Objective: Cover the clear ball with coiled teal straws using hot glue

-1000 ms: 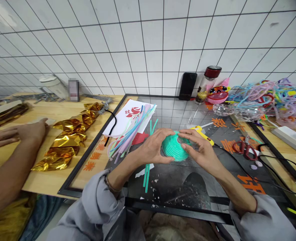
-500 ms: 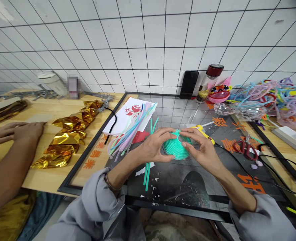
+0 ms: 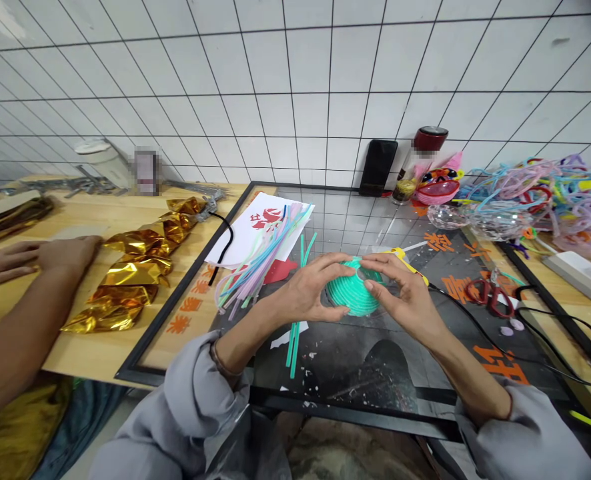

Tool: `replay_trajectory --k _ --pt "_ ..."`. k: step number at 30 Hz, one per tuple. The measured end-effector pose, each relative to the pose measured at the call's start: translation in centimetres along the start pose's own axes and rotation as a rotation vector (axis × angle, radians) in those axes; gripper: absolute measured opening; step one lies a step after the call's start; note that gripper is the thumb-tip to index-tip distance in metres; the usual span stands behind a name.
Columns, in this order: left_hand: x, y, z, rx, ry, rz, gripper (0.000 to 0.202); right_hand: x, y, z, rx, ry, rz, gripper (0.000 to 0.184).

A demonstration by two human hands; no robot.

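A teal dome (image 3: 351,293) wound from coiled tube sits between my two hands above the dark glass board (image 3: 365,373). My left hand (image 3: 311,292) cups its left side, fingers curled round it. On the dome's right side and top rim, my right hand (image 3: 406,295) presses with bent fingers. Loose teal tubes (image 3: 293,341) lie under my left wrist. A bundle of pastel tubes (image 3: 263,261) rests on a white sheet (image 3: 248,237) just left of my hands.
A yellow glue gun (image 3: 406,264) with black cable lies behind my right hand. Red scissors (image 3: 485,295), a phone (image 3: 377,168), a jar (image 3: 418,163) and a tangle of coloured tubes (image 3: 550,193) stand right. Gold foil (image 3: 135,267) lies left, beside another person's hands (image 3: 35,257).
The dome has been turned slightly in my hands, and my fingers have shifted on its rim. The other person's hands moved a little on the wooden table.
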State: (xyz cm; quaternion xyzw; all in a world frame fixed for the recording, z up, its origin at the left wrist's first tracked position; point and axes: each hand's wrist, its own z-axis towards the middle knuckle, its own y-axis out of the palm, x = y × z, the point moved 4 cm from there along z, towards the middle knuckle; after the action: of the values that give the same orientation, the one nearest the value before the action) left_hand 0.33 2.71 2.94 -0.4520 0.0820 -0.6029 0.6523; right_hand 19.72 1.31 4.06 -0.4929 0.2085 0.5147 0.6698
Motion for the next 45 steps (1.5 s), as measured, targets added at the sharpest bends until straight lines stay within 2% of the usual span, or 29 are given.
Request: replay_trajectory --k 4,11,18,37,42,45 --pt "0.08 0.00 0.19 -0.002 -0.001 -0.008 0.064 -0.12 0.06 0.08 -0.009 0.002 0.017 0.026" --pt "-0.24 0.16 -0.02 -0.013 -0.020 -0.020 0.061 0.13 0.12 0.10 -0.018 0.014 0.025 0.026" --pt "0.00 0.07 0.24 0.026 -0.004 -0.083 0.070 0.25 0.10 0.04 0.005 0.015 0.024 0.027" --pt "0.15 0.01 0.37 -0.017 -0.039 -0.028 0.062 0.24 0.16 0.00 0.018 0.018 0.022 0.026" --pt "0.13 0.02 0.35 0.023 -0.032 -0.066 0.071 0.16 0.11 0.04 0.022 0.011 0.023 0.026" --pt "0.20 0.05 0.38 0.008 -0.034 -0.055 0.071 0.15 0.10 0.06 0.019 0.010 0.022 0.026"
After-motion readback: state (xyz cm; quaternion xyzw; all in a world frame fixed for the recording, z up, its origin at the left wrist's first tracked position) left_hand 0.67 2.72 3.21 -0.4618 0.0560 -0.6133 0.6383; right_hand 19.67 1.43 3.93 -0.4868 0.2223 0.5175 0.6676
